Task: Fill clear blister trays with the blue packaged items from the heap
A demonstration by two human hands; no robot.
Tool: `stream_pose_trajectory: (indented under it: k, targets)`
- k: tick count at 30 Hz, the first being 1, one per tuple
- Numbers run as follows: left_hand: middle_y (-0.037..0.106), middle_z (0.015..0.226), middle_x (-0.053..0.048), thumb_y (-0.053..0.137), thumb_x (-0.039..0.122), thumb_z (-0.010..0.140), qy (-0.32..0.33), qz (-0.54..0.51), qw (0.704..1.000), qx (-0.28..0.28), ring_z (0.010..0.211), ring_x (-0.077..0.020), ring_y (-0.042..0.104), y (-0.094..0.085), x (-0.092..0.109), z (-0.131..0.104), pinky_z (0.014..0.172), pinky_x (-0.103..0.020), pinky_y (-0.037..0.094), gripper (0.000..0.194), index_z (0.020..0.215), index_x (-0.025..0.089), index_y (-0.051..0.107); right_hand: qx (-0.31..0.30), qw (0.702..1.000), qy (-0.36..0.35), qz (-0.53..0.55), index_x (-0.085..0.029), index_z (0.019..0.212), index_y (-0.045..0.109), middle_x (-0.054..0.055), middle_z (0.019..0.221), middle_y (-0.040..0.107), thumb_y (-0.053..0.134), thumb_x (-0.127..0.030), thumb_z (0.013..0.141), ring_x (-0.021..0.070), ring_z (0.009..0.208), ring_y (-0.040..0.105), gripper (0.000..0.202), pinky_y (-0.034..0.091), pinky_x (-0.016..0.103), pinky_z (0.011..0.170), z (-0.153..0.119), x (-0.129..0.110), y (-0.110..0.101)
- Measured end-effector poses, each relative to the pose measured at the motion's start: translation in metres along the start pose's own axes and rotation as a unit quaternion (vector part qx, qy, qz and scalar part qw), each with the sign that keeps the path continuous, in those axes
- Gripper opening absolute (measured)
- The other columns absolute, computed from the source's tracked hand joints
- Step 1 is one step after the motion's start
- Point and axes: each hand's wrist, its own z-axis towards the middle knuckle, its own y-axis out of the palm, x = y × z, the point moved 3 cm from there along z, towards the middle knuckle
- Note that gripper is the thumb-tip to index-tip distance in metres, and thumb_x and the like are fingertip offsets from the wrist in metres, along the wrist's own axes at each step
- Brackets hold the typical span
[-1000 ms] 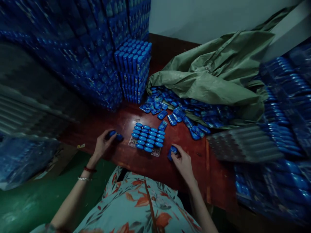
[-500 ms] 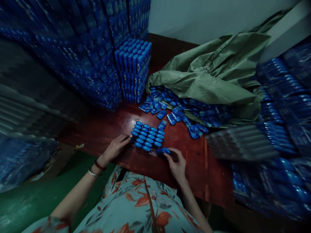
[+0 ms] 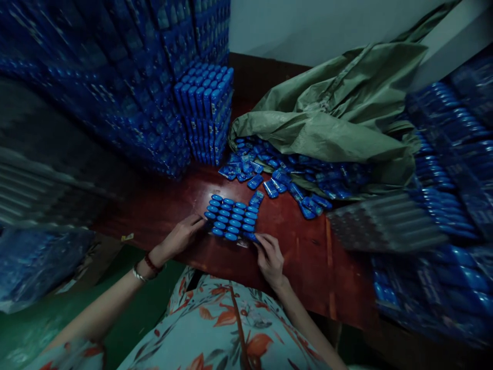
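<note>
A compact block of small blue containers with rounded tops (image 3: 231, 218) stands in rows on the reddish-brown table (image 3: 304, 257). At the block's left side is my left hand (image 3: 184, 234), its fingers stretched towards the containers and the fingertips against or very close to the edge. My right hand (image 3: 270, 257) pinches one blue container (image 3: 251, 237) at the near right corner of the block. That container lies on its side, partly hidden by my fingers. A clear-looking flat piece (image 3: 242, 243) shows beside it.
Loose blue containers (image 3: 281, 179) spill from a green cloth sack (image 3: 319, 128) behind the block. Tall stacks of blue containers (image 3: 204, 108) rise at the left. Grey ribbed trays (image 3: 385, 223) and wrapped blue packs (image 3: 442, 205) stand at the right.
My right hand has moved left, bringing the blue container against the block's near right corner. My left hand stays by the left side. The view has shifted slightly.
</note>
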Motion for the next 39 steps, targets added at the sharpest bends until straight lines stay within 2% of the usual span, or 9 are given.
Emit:
stream_pose_trajectory:
  k: [6,11,14,21,25,27,30,35,39]
  targets:
    - [0.058,0.093,-0.009,0.035,0.006,0.087,0.004,0.04,0.997,0.067,0.08,-0.017,0.054,0.02,0.008,-0.022,0.071,-0.028,0.049,0.038,0.12,0.017,0.051,-0.076,0.995,-0.055,-0.026,-0.027,0.124,0.054,0.01,0.117,0.057,0.036,-0.002,0.086,0.0174,0.112,0.055,0.049,0.053,0.036,0.09,-0.011,0.007,0.007]
    - [0.058,0.099,-0.009,0.035,0.006,0.088,0.021,0.055,0.994,0.095,0.085,-0.0169,0.055,0.023,0.011,-0.035,0.073,-0.028,0.049,0.042,0.124,0.021,0.048,-0.215,0.971,-0.084,-0.055,-0.026,0.126,0.054,0.009,0.115,0.058,0.033,0.002,0.081,0.0176,0.113,0.054,0.057,0.052,0.035,0.091,0.009,0.004,0.0]
    - [0.058,0.1,-0.009,0.035,0.008,0.088,0.011,0.07,0.992,0.102,0.087,-0.017,0.055,0.018,0.009,-0.033,0.073,-0.028,0.049,0.04,0.124,0.022,0.047,-0.266,0.959,-0.091,-0.045,-0.025,0.128,0.052,0.009,0.11,0.059,0.035,0.001,0.081,0.0172,0.106,0.057,0.056,0.053,0.032,0.087,0.027,0.0,-0.006]
    - [0.056,0.09,-0.007,0.039,0.005,0.084,-0.023,0.076,0.997,-0.006,0.079,-0.0186,0.051,0.004,0.017,-0.004,0.074,-0.031,0.047,0.03,0.106,0.018,0.055,-0.339,0.936,-0.052,-0.077,-0.021,0.122,0.054,0.007,0.102,0.056,0.036,0.001,0.081,0.0154,0.092,0.059,0.05,0.051,0.027,0.079,0.053,-0.011,-0.012]
    - [0.058,0.092,-0.008,0.043,0.004,0.084,0.013,0.098,0.991,-0.09,0.08,-0.02,0.053,0.0,0.024,0.012,0.076,-0.034,0.047,0.023,0.096,0.018,0.056,-0.41,0.894,-0.052,-0.176,-0.024,0.123,0.053,0.008,0.109,0.055,0.036,0.004,0.078,0.0181,0.099,0.055,0.055,0.05,0.028,0.079,0.058,-0.031,-0.003]
    - [0.058,0.09,-0.008,0.043,0.004,0.084,0.033,0.116,0.988,-0.101,0.08,-0.0207,0.054,0.001,0.023,0.014,0.075,-0.034,0.048,0.022,0.095,0.017,0.057,-0.431,0.874,-0.04,-0.222,-0.024,0.122,0.054,0.008,0.11,0.056,0.036,0.003,0.081,0.0189,0.1,0.055,0.053,0.05,0.027,0.076,0.059,-0.04,0.001]
    - [0.059,0.098,-0.011,0.04,0.003,0.085,0.052,0.128,0.99,-0.039,0.087,-0.0219,0.056,0.004,0.019,0.006,0.078,-0.035,0.049,0.027,0.104,0.015,0.056,-0.418,0.874,-0.034,-0.247,-0.025,0.121,0.055,0.008,0.109,0.058,0.038,-0.006,0.088,0.0199,0.098,0.056,0.042,0.049,0.027,0.075,0.056,-0.044,0.002]
    - [0.06,0.098,-0.011,0.038,0.012,0.09,0.05,0.102,0.989,0.095,0.083,-0.0185,0.057,-0.003,0.013,-0.009,0.07,-0.028,0.049,0.034,0.122,0.014,0.05,-0.314,0.918,-0.053,-0.236,-0.026,0.126,0.054,0.007,0.105,0.06,0.04,-0.012,0.09,0.0168,0.091,0.059,0.041,0.049,0.026,0.078,0.052,-0.024,-0.015]
    - [0.061,0.087,-0.008,0.043,0.023,0.093,0.005,0.062,0.987,0.148,0.079,-0.0172,0.057,-0.026,0.001,0.024,0.073,-0.028,0.047,0.021,0.101,0.014,0.061,-0.263,0.925,0.004,-0.274,-0.025,0.128,0.053,0.007,0.106,0.06,0.038,-0.002,0.083,0.0172,0.097,0.057,0.053,0.049,0.025,0.078,0.08,0.01,-0.023]
